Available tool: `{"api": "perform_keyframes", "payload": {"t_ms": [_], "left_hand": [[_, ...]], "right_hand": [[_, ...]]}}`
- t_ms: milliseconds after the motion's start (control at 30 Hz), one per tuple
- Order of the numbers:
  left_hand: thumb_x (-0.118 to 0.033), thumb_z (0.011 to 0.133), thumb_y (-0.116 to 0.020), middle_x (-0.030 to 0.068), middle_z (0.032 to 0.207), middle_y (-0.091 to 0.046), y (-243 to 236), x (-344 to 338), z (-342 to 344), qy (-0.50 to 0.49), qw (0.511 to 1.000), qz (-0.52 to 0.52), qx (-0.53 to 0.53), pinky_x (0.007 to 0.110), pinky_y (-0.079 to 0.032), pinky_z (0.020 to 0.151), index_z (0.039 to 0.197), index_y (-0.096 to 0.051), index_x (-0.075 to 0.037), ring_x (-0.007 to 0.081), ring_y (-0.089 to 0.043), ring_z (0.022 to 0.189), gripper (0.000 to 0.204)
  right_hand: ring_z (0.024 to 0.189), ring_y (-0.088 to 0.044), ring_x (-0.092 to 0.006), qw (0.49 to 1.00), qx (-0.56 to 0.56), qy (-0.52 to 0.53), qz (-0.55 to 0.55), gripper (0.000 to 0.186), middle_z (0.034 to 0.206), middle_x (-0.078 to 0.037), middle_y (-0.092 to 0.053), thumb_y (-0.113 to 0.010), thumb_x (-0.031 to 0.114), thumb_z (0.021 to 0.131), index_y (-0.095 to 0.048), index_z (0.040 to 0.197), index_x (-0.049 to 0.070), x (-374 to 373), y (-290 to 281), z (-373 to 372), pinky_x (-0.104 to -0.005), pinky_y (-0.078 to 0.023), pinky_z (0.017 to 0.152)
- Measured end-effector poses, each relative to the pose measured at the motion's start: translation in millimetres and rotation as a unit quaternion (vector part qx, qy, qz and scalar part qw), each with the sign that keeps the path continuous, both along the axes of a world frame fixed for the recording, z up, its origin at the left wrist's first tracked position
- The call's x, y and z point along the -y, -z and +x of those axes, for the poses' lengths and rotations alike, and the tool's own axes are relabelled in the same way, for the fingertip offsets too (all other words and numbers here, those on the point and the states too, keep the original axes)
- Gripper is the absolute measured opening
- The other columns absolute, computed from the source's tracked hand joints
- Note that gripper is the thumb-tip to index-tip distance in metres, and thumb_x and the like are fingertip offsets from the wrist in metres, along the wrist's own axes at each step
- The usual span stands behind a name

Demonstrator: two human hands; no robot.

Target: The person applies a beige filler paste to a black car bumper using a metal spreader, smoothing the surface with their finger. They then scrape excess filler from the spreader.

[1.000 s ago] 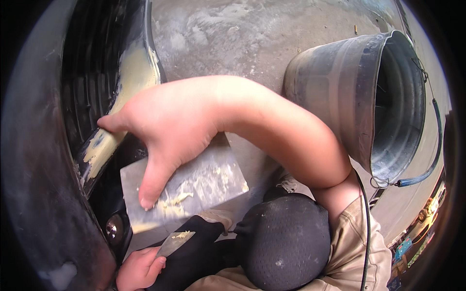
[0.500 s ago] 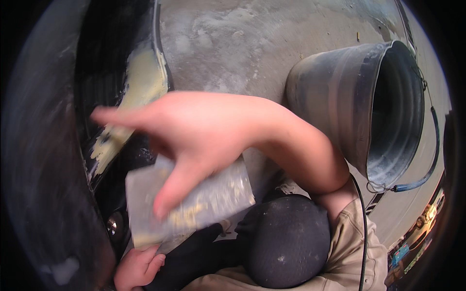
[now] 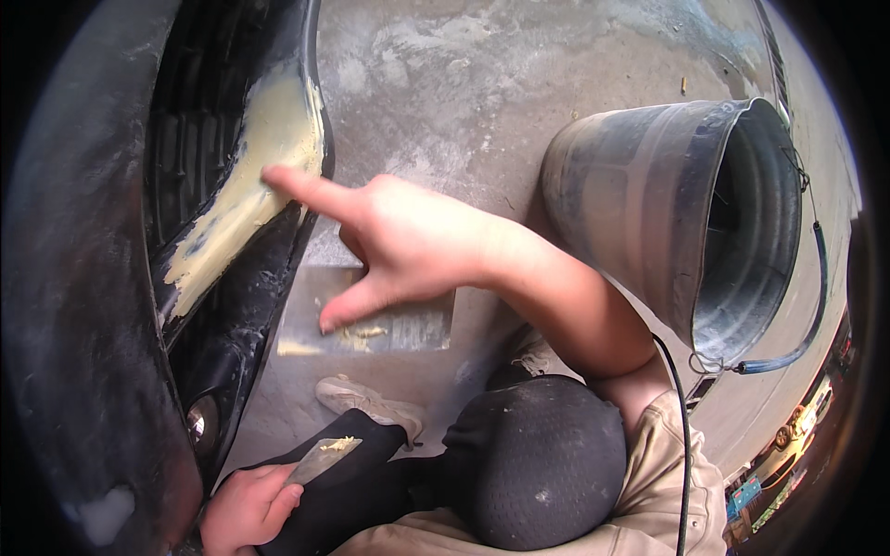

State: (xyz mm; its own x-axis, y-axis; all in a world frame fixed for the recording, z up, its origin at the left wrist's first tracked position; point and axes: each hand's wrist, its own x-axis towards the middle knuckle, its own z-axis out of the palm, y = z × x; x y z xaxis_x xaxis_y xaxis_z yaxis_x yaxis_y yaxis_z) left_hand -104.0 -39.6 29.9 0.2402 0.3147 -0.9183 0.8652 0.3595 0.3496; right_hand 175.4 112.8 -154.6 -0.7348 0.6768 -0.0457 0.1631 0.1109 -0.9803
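A black car bumper [image 3: 295, 222] stands at the left, with a strip of pale yellow filler [image 3: 269, 125] smeared along its bar. My right hand [image 3: 399, 236] reaches across with its index finger stretched out, the tip at the filler. Its thumb lies over a flat grey metal plate [image 3: 422, 324] streaked with filler; the other fingers are hidden beneath. Lower down, my left hand [image 3: 246, 510] is closed around a small putty knife [image 3: 320, 461], which carries a dab of filler at its tip. Its handle is hidden in the fist.
A metal bucket [image 3: 630, 195] lies on its side at the right, mouth facing right, its wire handle [image 3: 820, 306] hanging out. My bent knee [image 3: 547, 463] and a pale shoe [image 3: 366, 405] are below the plate. A dark cord [image 3: 686, 435] runs beside my sleeve. Grey concrete floor [image 3: 445, 83] stretches beyond.
My left hand has drawn the putty knife down and away from the plate. The plate has risen a little, and my right index finger has swung right onto the filler.
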Motion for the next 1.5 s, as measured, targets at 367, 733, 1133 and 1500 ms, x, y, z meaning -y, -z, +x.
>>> {"api": "perform_keyframes", "payload": {"t_ms": [367,733,1133,1500], "left_hand": [[-0.014,0.095,-0.056,0.0097,0.066,-0.062,1,1,0,0.015,1.0,0.016,0.005,0.036,-0.049,0.057,0.079,-0.063,-0.003,0.0262,-0.065,0.059,0.021],[-0.014,0.095,-0.056,0.011,0.068,-0.062,1,0,1,0.002,1.0,0.009,0.008,0.036,-0.049,0.057,0.08,-0.063,-0.003,0.0265,-0.065,0.059,0.02],[-0.015,0.096,-0.057,0.0103,0.067,-0.063,1,5,-7,0.023,1.0,0.003,-0.005,0.036,-0.05,0.057,0.081,-0.064,-0.003,0.0268,-0.066,0.06,0.02],[-0.016,0.096,-0.057,0.0119,0.07,-0.063,2,-1,-1,0.012,1.0,-0.013,0.003,0.036,-0.05,0.057,0.083,-0.064,-0.002,0.0268,-0.066,0.059,0.021]], "right_hand": [[0.056,-0.063,-0.0284,0.994,0.017,0.092,0.051,0.111,0.062,-0.015,-0.061,-0.091,0.031,0.073,-0.027,0.16,0.004,-16,3,2,-0.0373,-0.051,0.06],[0.057,-0.065,-0.0272,0.999,-0.039,0.001,0.034,0.11,0.061,-0.012,-0.062,-0.088,0.025,0.072,-0.027,0.162,0.009,2,-8,0,-0.0379,-0.052,0.06],[0.069,-0.067,-0.0447,0.998,0.008,0.027,-0.057,0.13,0.07,-0.027,-0.064,-0.085,0.028,0.078,0.011,0.163,0.007,27,10,-24,-0.0492,-0.055,0.071],[0.062,-0.068,-0.0387,0.987,-0.063,0.1,-0.108,0.131,0.065,-0.02,-0.065,-0.086,0.025,0.078,0.012,0.163,0.007,44,10,-33,-0.046,-0.056,0.065]]}}
